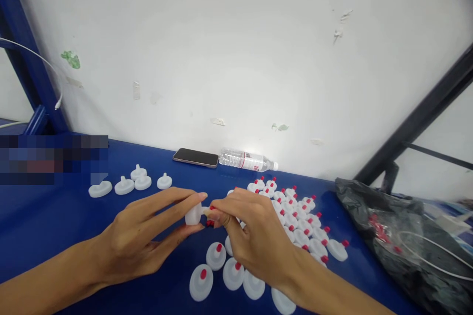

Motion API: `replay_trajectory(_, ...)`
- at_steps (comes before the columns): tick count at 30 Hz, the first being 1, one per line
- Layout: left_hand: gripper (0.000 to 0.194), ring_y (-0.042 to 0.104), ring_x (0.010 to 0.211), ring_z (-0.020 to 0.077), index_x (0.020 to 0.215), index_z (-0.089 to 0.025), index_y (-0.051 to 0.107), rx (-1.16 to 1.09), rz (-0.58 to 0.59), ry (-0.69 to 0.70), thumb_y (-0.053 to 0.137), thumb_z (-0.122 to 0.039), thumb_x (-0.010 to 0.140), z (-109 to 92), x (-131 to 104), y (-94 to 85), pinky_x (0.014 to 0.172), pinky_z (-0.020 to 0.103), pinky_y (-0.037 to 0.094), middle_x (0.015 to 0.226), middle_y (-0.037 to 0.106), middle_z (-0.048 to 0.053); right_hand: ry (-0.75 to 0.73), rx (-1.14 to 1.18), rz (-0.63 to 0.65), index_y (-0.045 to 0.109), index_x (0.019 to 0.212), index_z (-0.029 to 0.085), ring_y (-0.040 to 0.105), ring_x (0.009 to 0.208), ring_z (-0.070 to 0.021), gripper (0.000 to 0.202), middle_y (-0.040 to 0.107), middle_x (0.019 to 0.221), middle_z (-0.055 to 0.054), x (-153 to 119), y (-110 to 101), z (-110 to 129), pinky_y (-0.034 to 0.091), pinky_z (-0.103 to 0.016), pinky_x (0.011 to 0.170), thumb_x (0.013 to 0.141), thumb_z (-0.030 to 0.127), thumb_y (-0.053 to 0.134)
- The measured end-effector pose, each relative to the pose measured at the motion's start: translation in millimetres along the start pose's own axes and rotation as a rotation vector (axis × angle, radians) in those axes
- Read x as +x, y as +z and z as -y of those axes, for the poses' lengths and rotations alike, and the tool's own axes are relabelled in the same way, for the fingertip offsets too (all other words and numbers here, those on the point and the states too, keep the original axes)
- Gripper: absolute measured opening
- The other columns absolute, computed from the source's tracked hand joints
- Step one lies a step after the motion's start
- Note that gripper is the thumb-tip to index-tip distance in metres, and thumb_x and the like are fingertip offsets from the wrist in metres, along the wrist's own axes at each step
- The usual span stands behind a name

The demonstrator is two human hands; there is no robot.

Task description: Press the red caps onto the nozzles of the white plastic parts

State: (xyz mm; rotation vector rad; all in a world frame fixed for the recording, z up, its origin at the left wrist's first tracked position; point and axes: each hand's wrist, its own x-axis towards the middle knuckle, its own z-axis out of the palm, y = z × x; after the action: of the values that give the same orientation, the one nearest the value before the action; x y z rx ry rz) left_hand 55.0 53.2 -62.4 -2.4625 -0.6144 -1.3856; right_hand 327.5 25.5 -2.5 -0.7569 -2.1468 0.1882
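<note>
Between the fingers and thumb of my left hand is a white plastic nozzle cap, turned on its side with its spout toward the right. My right hand pinches at the spout's tip, where a bit of red shows between thumb and forefinger; most of that small red tip cap is hidden. Below and right of my hands lie many white nozzle caps with red tips. To the left, several white nozzle caps without red tips rest on the blue table.
A phone and a clear plastic bottle lie along the white wall. On the right, a black plastic bag holds small red pieces. A white cable hangs by the blue frame at left.
</note>
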Motion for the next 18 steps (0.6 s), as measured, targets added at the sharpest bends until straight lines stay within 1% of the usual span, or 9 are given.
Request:
replay_trajectory(2,0.058,0.09,0.121,0.0222,0.177,-0.038,0.065,-0.027,0.041,-0.051,0.069,-0.023,0.121,-0.8,5.1,3.8,0.108,0.032,0.077,0.141,0.091,0.004,0.052,-0.06,0.083,0.078,0.084,0.022,0.068,0.07,-0.0169,0.043,0.082,0.076,0.001,3.8,-3.5,-0.8,0.049,-0.032,0.074,0.124,0.015,0.066)
replay_trajectory(4,0.035,0.089,0.117,0.0225,0.156,-0.033,0.079,-0.041,0.104,-0.114,0.065,-0.031,0.123,1.3,9.8,7.8,0.106,0.034,0.074,0.13,0.092,0.005,0.12,-0.154,0.193,0.086,0.094,0.023,0.073,0.076,-0.0188,0.035,0.086,0.083,0.001,8.9,-7.3,-1.5,0.05,-0.034,0.079,0.126,0.022,0.071)
replay_trajectory(5,0.029,0.088,0.113,0.0232,0.145,-0.032,0.083,-0.04,0.136,-0.149,0.064,-0.036,0.124,4.0,11.5,9.3,0.106,0.036,0.073,0.125,0.092,0.005,0.158,-0.201,0.255,0.089,0.102,0.024,0.077,0.08,-0.02,0.031,0.089,0.089,0.0,11.5,-8.9,-2.0,0.05,-0.036,0.081,0.127,0.026,0.071)
replay_trajectory(6,0.029,0.088,0.11,0.0243,0.137,-0.031,0.086,-0.033,0.159,-0.189,0.063,-0.043,0.124,7.8,12.4,10.2,0.105,0.038,0.073,0.122,0.092,0.005,0.195,-0.247,0.316,0.092,0.111,0.024,0.08,0.084,-0.0212,0.028,0.092,0.095,-0.001,13.8,-10.4,-2.6,0.05,-0.037,0.083,0.129,0.027,0.071)
replay_trajectory(8,0.037,0.087,0.106,0.0274,0.131,-0.03,0.087,-0.005,0.199,-0.287,0.062,-0.056,0.124,18.3,12.1,10.6,0.099,0.043,0.072,0.12,0.093,0.006,0.252,-0.33,0.418,0.093,0.122,0.024,0.082,0.089,-0.0231,0.027,0.094,0.102,-0.003,17.2,-12.0,-4.7,0.049,-0.038,0.084,0.13,0.024,0.068)
replay_trajectory(10,0.042,0.087,0.102,0.0285,0.131,-0.028,0.085,0.018,0.248,-0.383,0.066,-0.064,0.122,30.4,8.8,10.4,0.092,0.045,0.072,0.118,0.092,0.007,0.27,-0.388,0.495,0.094,0.117,0.022,0.081,0.088,-0.0241,0.027,0.093,0.097,-0.004,18.1,-11.7,-7.9,0.047,-0.038,0.081,0.127,0.015,0.07)
replay_trajectory(13,0.04,0.084,0.099,0.0251,0.129,-0.022,0.082,0.009,0.343,-0.475,0.076,-0.06,0.118,44.1,-0.7,14.8,0.091,0.044,0.071,0.114,0.089,0.006,0.256,-0.404,0.552,0.095,0.104,0.022,0.081,0.092,-0.026,0.025,0.093,0.096,-0.005,16.6,-7.8,-13.0,0.046,-0.038,0.081,0.119,0.008,0.08)
replay_trajectory(16,0.041,0.083,0.109,0.0252,0.125,-0.02,0.081,-0.023,0.405,-0.522,0.082,-0.06,0.116,49.4,-11.4,25.3,0.099,0.046,0.072,0.121,0.085,0.007,0.235,-0.395,0.588,0.097,0.109,0.023,0.081,0.1,-0.0273,0.017,0.096,0.106,-0.006,15.4,-2.7,-16.0,0.049,-0.04,0.089,0.116,0.01,0.088)
replay_trajectory(18,0.042,0.081,0.115,0.0268,0.122,-0.02,0.081,-0.035,0.431,-0.533,0.084,-0.062,0.114,50.7,-15.7,30.4,0.105,0.049,0.071,0.124,0.084,0.008,0.224,-0.389,0.602,0.097,0.111,0.023,0.08,0.102,-0.0275,0.012,0.096,0.107,-0.007,15.6,-0.4,-16.8,0.05,-0.04,0.092,0.115,0.013,0.091)
